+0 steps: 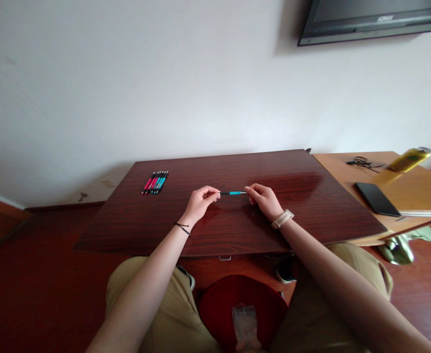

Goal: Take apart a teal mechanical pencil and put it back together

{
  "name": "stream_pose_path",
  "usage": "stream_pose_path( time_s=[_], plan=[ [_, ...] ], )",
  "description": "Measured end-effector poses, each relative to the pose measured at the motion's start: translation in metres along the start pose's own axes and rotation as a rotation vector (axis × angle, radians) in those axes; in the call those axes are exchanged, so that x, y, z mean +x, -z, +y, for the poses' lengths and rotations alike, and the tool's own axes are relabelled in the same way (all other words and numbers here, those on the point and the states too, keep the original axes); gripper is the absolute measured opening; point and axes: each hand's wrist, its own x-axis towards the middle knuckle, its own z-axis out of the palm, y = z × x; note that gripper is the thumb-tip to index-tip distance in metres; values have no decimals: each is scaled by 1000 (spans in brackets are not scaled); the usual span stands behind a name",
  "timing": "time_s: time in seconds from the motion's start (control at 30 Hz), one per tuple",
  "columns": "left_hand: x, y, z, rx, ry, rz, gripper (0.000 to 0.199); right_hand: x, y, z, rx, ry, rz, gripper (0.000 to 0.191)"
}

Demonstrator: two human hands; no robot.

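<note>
Turquoise-and-black slim pen [234,193] held over middle of dark-red wood-grain bench [208,233], long axis left-right. Left hand [199,201], grip pinched on black end; right hand [266,199], grip pinched on opposite end. Pink-and-turquoise pen row [155,182] far left, nearer left hand.

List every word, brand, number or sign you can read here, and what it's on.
No text is clear enough to quote.
Television: pale lettering on its lower frame, too blurred.
Yellow can: any print too blurred.
Held pen and row of pens: any print too small.
</note>
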Motion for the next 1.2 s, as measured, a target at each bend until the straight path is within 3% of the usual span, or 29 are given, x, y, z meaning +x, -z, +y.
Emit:
stream_pose_path(
  time_s=[0.4, 0.67, 0.87, 1.2],
  plan=[
    [1, 0, -1, -43, 21, 40, 28, 1, -1, 5, 121, -15, -13, 47],
    [0, -1, -3, -49, 11, 26, 30, -1, -1, -2, 71, -14, -56, 54],
    [0, -1, -4, -90, 47, 45, 34, 0, -2, 1, 118, -9, -14, 50],
    [0, -2, -3, -86, 42, 43, 34, -1, -2, 1, 120, -6, -60, 47]
  ],
)
